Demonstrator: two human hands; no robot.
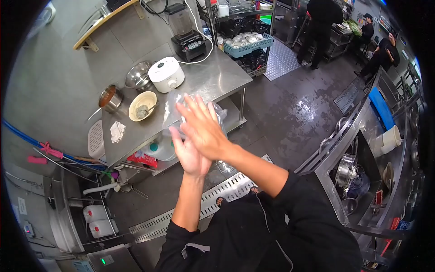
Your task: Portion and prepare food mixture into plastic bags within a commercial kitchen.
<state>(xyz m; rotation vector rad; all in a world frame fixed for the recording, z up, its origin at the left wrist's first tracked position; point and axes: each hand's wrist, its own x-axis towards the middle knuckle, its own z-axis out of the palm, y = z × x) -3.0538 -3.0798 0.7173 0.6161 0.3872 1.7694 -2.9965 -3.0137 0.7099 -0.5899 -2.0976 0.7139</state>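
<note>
My right hand (205, 131) lies palm down across my left hand (192, 153), palms together, in front of the steel table's edge. Fingers of both are extended. Behind the fingers is a clear plastic bag (169, 110), partly hidden; I see no grip on it. On the steel table (217, 76), left of my hands, a cream bowl (148, 98) holds a spoon and a greyish lump. Near it are a crumpled white cloth or paper (117, 132), a steel saucepan (114, 102) with reddish-brown contents, a steel mixing bowl (137, 75) and a white lidded appliance (166, 74).
A blender (187, 37) with a white cable stands at the table's back. A slotted floor drain (163, 221) crosses below me. To the right is a steel sink (331, 200) holding pots. Several people in dark clothing are farther back, near a shelf with a blue crate (249, 50).
</note>
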